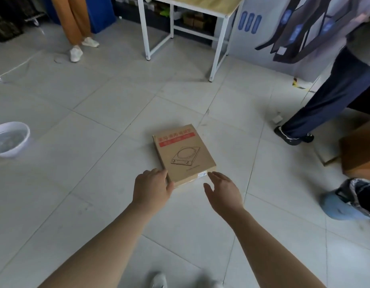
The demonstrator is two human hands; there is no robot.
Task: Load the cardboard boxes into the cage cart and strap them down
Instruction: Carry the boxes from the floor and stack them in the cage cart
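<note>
Pickup is in hand: the flat, red-banded brown cardboard box [185,154] lies on the grey tiled floor [92,183]; the left hand [151,189] touches its near-left corner, grip unclear; the right hand [221,192], fingers straight and apart, hovers beside the near-right corner; next, 2 hands must clamp and lift.

My only view comes from the wide-angle camera on the person's head, facing forward and steeply down at the tiled floor [96,121], whose joints bow toward the frame edges. It sits at arm's reach: both forearms enter from the bottom edge, with the left hand [151,189] and right hand [223,192] at the near end of the flat cardboard box [186,154] just below centre. The top of the frame reaches the white-framed table [200,3], a person in orange trousers [76,19] and a person in dark trousers [335,94].
</note>
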